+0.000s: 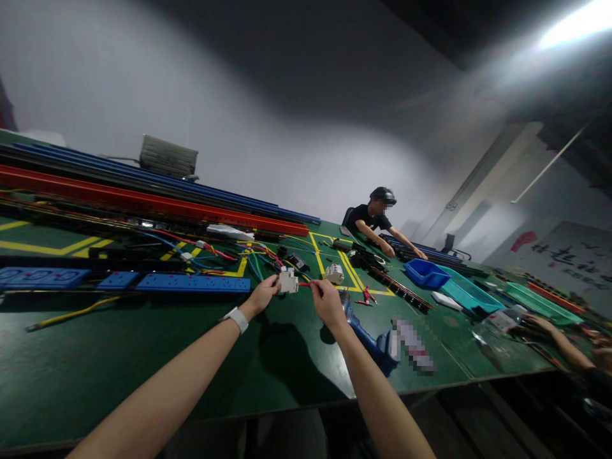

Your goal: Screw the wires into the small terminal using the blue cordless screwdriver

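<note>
My left hand (264, 297) grips a white circuit breaker (287, 281) by its left side, above the green table. Pinched in my right hand (327, 302) is a red wire (304, 284) that runs to the breaker's right side; whether its end sits inside the terminal is too small to tell. Green, blue and yellow wires (255, 264) lie just behind the breaker. Beyond my right hand stands another white breaker (335, 274). A blue cordless drill (370, 338) lies to the right of my right wrist, partly hidden by it.
A blue socket strip (191, 283) lies at left, with orange rails (143, 203) behind it. Red-handled pliers (366, 296), a blue bin (425, 273) and a teal tray (471, 290) are at right. One co-worker (373, 217) sits across; another person's hand (540, 324) shows at far right.
</note>
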### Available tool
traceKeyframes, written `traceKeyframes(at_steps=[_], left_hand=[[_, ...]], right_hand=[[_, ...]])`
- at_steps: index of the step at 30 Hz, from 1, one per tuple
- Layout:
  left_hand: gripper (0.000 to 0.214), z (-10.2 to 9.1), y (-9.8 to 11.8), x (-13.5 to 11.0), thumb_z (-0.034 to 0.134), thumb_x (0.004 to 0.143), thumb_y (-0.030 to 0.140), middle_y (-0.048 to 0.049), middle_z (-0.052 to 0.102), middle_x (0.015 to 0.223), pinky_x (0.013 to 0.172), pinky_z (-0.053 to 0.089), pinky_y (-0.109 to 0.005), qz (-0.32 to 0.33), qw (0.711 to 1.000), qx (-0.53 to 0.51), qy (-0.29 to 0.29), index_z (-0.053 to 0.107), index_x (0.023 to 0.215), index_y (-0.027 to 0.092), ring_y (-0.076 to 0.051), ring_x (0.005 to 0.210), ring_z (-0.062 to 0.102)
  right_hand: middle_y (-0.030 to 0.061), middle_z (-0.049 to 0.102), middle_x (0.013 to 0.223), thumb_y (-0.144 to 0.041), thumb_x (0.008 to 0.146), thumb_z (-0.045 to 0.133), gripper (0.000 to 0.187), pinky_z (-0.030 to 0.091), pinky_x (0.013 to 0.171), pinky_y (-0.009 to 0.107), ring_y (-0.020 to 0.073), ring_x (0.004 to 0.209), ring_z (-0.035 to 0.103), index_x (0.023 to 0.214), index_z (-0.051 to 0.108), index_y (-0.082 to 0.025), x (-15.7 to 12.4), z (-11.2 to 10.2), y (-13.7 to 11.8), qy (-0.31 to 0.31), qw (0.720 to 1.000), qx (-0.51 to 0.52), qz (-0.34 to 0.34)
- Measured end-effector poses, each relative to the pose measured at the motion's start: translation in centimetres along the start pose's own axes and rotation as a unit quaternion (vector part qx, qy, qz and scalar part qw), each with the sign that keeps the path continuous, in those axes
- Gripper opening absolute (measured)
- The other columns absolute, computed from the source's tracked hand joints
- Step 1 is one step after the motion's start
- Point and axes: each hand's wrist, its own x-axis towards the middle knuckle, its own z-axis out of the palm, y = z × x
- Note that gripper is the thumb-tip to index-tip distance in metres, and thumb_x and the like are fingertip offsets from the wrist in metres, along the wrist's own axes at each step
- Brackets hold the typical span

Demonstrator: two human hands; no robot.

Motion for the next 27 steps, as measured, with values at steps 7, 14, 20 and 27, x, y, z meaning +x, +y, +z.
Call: traceKeyframes(at_steps=[7,14,20,27], left_hand=[[0.055,0.2,-0.1,-0.1,0.058,0.082,0.042,-0.0104,0.069,0.112,0.09,0.048,-0.034,0.009,1.0,-0.016,-0.003,0.057,0.126,0.01,-0.023,0.1,0.062],[0.043,0.2,-0.6,-0.1,0.058,0.081,0.042,-0.008,0.07,0.107,0.091,0.048,-0.035,0.022,0.999,0.045,-0.002,0.064,0.113,0.013,-0.024,0.098,0.062],[0.045,0.0,-0.8,0.2,0.056,0.082,0.042,-0.0106,0.068,0.112,0.095,0.046,-0.037,0.023,0.999,0.045,-0.001,0.062,0.115,0.011,-0.025,0.103,0.061],[0.048,0.4,0.3,-0.4,0.056,0.083,0.048,-0.0102,0.068,0.113,0.096,0.046,-0.037,0.023,0.998,0.061,0.002,0.061,0.115,0.013,-0.025,0.105,0.062]], right_hand=[[0.011,0.065,0.097,-0.03,0.101,0.047,0.027,0.048,0.085,0.035,0.0224,0.089,0.061,0.107,0.07,-0.018,-0.1,0.1,-0.5,-0.03,0.997,-0.069,-0.011],[0.0093,0.061,0.092,-0.026,0.1,0.047,0.025,0.047,0.085,0.034,0.0214,0.087,0.058,0.1,0.071,-0.019,0.8,-0.3,-0.4,-0.07,0.993,-0.093,-0.034],[0.0092,0.062,0.097,-0.027,0.101,0.046,0.025,0.048,0.085,0.034,0.0212,0.09,0.059,0.105,0.069,-0.019,0.5,0.6,0.2,-0.06,0.997,-0.04,-0.028],[0.0092,0.061,0.1,-0.027,0.1,0.046,0.025,0.048,0.089,0.035,0.0209,0.093,0.059,0.106,0.069,-0.018,0.6,0.6,0.4,-0.069,0.997,-0.023,-0.02]])
